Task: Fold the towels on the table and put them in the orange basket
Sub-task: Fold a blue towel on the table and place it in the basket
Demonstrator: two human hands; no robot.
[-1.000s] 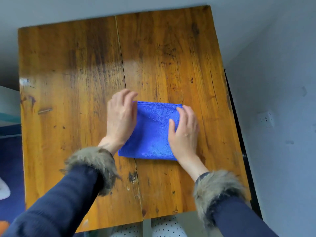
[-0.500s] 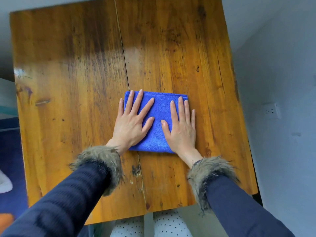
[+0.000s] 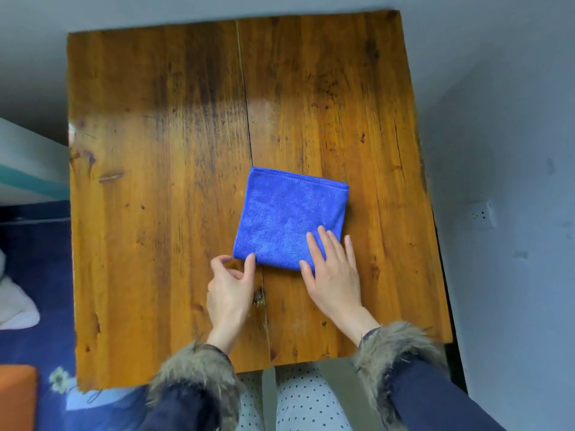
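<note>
A blue towel, folded into a small square, lies on the wooden table, right of its middle. My right hand rests flat on the towel's near right part with straight fingers. My left hand is at the towel's near left corner: its thumb tip touches the near edge, and its curled fingers sit just left of the corner, apart from the thumb. A corner of the orange basket shows at the bottom left, on the floor beside the table.
A white bundle lies on the dark blue floor left of the table. A grey wall with a socket runs close along the table's right edge. My knees in dotted trousers are under the near edge.
Both hands slid from flat on top of the towel back to its near edge. The left hand came off the cloth and curled at the near left corner.
</note>
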